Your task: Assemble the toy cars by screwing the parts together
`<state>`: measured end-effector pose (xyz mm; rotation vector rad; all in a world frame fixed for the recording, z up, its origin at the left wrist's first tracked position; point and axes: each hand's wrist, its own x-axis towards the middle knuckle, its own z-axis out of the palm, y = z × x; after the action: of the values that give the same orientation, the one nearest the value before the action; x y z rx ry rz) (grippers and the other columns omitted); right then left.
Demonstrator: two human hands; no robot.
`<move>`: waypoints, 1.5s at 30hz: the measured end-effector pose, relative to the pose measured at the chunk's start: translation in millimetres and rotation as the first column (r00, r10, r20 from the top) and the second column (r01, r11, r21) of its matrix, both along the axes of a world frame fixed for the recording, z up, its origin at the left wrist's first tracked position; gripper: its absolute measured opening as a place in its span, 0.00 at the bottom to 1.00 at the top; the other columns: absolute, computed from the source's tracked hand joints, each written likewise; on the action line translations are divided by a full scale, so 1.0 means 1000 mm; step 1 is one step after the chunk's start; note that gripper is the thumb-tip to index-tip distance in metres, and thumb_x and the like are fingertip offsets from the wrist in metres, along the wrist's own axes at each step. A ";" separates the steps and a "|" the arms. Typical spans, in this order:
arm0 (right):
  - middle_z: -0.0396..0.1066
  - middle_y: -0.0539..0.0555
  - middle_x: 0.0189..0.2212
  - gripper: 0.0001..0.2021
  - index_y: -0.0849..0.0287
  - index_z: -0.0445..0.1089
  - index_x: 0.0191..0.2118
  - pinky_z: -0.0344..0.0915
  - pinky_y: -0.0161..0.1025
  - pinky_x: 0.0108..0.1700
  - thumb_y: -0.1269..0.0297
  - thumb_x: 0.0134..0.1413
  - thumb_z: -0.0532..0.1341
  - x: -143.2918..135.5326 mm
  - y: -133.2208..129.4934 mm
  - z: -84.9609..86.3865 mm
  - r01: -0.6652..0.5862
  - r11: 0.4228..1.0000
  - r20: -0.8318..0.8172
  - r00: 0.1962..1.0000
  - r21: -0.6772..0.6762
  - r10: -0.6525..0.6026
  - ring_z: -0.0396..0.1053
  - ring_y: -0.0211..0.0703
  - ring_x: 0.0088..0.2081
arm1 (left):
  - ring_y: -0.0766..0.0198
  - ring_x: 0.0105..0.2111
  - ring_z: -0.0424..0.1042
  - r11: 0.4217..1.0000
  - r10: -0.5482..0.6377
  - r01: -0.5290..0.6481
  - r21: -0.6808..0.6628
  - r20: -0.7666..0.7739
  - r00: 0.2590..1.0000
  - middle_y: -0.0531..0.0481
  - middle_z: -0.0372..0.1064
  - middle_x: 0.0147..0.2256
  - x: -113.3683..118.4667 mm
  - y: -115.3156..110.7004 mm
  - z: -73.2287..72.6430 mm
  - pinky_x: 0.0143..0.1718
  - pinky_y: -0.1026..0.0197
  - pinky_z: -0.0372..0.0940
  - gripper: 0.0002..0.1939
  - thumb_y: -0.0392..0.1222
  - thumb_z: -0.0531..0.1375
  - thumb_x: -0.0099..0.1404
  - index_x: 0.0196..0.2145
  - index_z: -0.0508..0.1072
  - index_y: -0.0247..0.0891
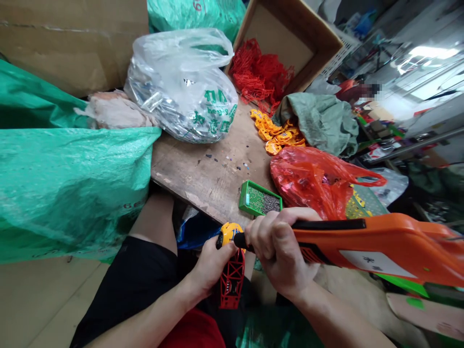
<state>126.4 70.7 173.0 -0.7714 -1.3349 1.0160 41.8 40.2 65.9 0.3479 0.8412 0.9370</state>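
Observation:
My left hand (209, 265) is closed around a toy vehicle (233, 278) with a yellow top and a red lattice frame, held over my lap just off the table's front edge. An orange electric screwdriver (395, 241) with a black front end lies in my right hand (281, 249), the fingers wrapped round its forward part. Its black nose meets the yellow part of the toy; the bit's tip cannot be made out. Just beyond my right hand, a small green basket (242, 197) holds many small dark screws.
On the wooden table (203, 179) stand a stuffed clear plastic bag (177, 87), a red plastic bag (308, 179) and a pile of yellow toy parts (279, 133). Red lattice parts (257, 72) spill from a tilted box (319, 34). Green sacks (72, 188) crowd the left. A person (353, 92) is far right.

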 end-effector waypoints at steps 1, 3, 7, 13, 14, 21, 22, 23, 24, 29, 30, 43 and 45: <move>0.58 0.39 0.18 0.07 0.52 0.63 0.37 0.65 0.33 0.23 0.64 0.69 0.61 0.000 0.000 0.000 -0.003 1.000 0.002 1.000 -0.001 0.003 0.56 0.31 0.17 | 0.60 0.28 0.70 1.000 0.002 -0.002 0.002 -0.004 1.000 0.51 0.73 0.27 0.000 0.000 0.000 0.34 0.59 0.64 0.21 0.51 0.74 0.49 0.34 0.76 0.33; 0.57 0.39 0.18 0.09 0.52 0.62 0.35 0.64 0.32 0.22 0.64 0.69 0.61 -0.001 0.000 0.001 0.003 1.000 -0.003 1.000 -0.015 -0.003 0.56 0.30 0.16 | 0.60 0.29 0.70 1.000 0.002 -0.002 0.003 -0.010 1.000 0.51 0.73 0.26 0.001 0.000 -0.001 0.33 0.59 0.64 0.21 0.50 0.74 0.50 0.34 0.76 0.33; 0.58 0.38 0.18 0.11 0.53 0.61 0.33 0.64 0.32 0.23 0.64 0.68 0.62 -0.003 0.000 0.003 0.013 0.999 -0.030 0.999 -0.046 -0.015 0.57 0.30 0.16 | 0.60 0.29 0.70 1.000 -0.005 0.006 0.011 -0.020 1.000 0.51 0.73 0.26 0.001 0.000 -0.003 0.33 0.60 0.64 0.19 0.49 0.73 0.51 0.33 0.76 0.33; 0.57 0.38 0.16 0.14 0.53 0.59 0.32 0.63 0.32 0.22 0.63 0.66 0.64 -0.004 0.000 0.005 0.033 0.997 -0.027 0.999 -0.071 -0.035 0.55 0.30 0.15 | 0.60 0.29 0.69 0.999 -0.008 0.009 0.034 -0.027 1.000 0.52 0.72 0.26 0.000 0.001 -0.002 0.34 0.59 0.64 0.18 0.48 0.73 0.51 0.32 0.75 0.34; 0.57 0.38 0.16 0.14 0.53 0.58 0.32 0.63 0.31 0.22 0.63 0.66 0.64 -0.004 0.000 0.005 0.033 0.997 -0.025 0.999 -0.069 -0.035 0.55 0.30 0.15 | 0.60 0.29 0.69 0.999 -0.008 0.009 0.034 -0.031 0.999 0.52 0.72 0.26 0.000 0.001 -0.001 0.33 0.59 0.64 0.18 0.48 0.73 0.50 0.32 0.75 0.34; 0.57 0.37 0.17 0.11 0.52 0.60 0.35 0.63 0.30 0.21 0.62 0.68 0.62 -0.004 0.001 -0.001 0.049 0.998 0.023 0.999 -0.029 -0.048 0.54 0.30 0.15 | 0.60 0.29 0.70 1.000 0.004 -0.004 0.018 -0.042 0.999 0.51 0.73 0.27 0.000 0.001 0.001 0.34 0.60 0.64 0.18 0.48 0.74 0.50 0.32 0.76 0.34; 0.57 0.37 0.17 0.10 0.52 0.61 0.35 0.62 0.29 0.20 0.62 0.68 0.62 -0.004 0.001 -0.003 0.047 0.999 0.024 0.999 -0.022 -0.047 0.54 0.30 0.15 | 0.60 0.29 0.70 1.000 0.006 -0.005 0.017 -0.042 0.999 0.51 0.73 0.27 0.000 0.000 0.002 0.34 0.60 0.64 0.19 0.49 0.74 0.50 0.32 0.76 0.33; 0.56 0.37 0.17 0.10 0.52 0.61 0.35 0.62 0.29 0.20 0.62 0.68 0.62 -0.004 0.001 -0.004 0.045 0.999 0.021 0.999 -0.018 -0.044 0.54 0.30 0.15 | 0.60 0.29 0.70 1.000 0.008 -0.007 0.016 -0.041 0.999 0.51 0.74 0.27 0.000 0.000 0.002 0.34 0.60 0.64 0.19 0.50 0.74 0.51 0.33 0.76 0.33; 0.57 0.37 0.17 0.09 0.52 0.61 0.35 0.62 0.29 0.20 0.63 0.67 0.62 -0.005 0.002 -0.006 0.043 0.999 0.014 0.999 -0.020 -0.043 0.54 0.30 0.15 | 0.60 0.30 0.70 1.000 0.008 -0.008 0.015 -0.039 0.999 0.51 0.74 0.28 0.000 0.000 0.003 0.34 0.60 0.64 0.20 0.50 0.74 0.51 0.33 0.76 0.33; 0.59 0.39 0.18 0.08 0.54 0.65 0.38 0.62 0.30 0.20 0.64 0.64 0.66 -0.008 0.010 -0.001 0.093 0.990 -0.061 0.993 -0.105 -0.100 0.56 0.31 0.16 | 0.61 0.28 0.70 1.000 -0.015 0.015 0.000 -0.012 1.000 0.51 0.73 0.26 0.000 0.001 0.003 0.32 0.60 0.64 0.23 0.54 0.74 0.50 0.32 0.75 0.34; 0.59 0.38 0.17 0.08 0.54 0.65 0.37 0.62 0.30 0.20 0.63 0.63 0.67 -0.007 0.013 0.003 0.116 0.986 -0.068 0.990 -0.118 -0.125 0.56 0.31 0.16 | 0.62 0.26 0.70 1.000 -0.025 0.025 -0.007 -0.005 1.000 0.51 0.73 0.25 0.000 0.001 0.003 0.30 0.60 0.63 0.23 0.55 0.74 0.50 0.32 0.74 0.34; 0.56 0.38 0.14 0.11 0.55 0.65 0.32 0.61 0.32 0.21 0.63 0.62 0.67 0.016 0.032 0.006 0.212 0.977 -0.099 0.972 -0.008 -0.211 0.54 0.30 0.14 | 0.62 0.20 0.70 0.991 -0.081 0.082 -0.108 0.016 0.997 0.49 0.75 0.21 -0.001 -0.002 0.007 0.24 0.60 0.63 0.26 0.61 0.70 0.51 0.32 0.73 0.34; 0.57 0.38 0.15 0.09 0.55 0.66 0.34 0.62 0.32 0.21 0.64 0.63 0.67 0.015 0.031 0.003 0.183 0.983 -0.111 0.977 0.001 -0.182 0.54 0.31 0.14 | 0.62 0.20 0.71 0.991 -0.080 0.081 -0.111 0.014 0.997 0.49 0.75 0.21 -0.001 -0.003 0.008 0.24 0.60 0.63 0.26 0.61 0.70 0.50 0.32 0.73 0.34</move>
<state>141.6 101.9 175.5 -0.8022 -1.1512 0.8919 40.7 37.6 73.7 0.2789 0.8611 0.8130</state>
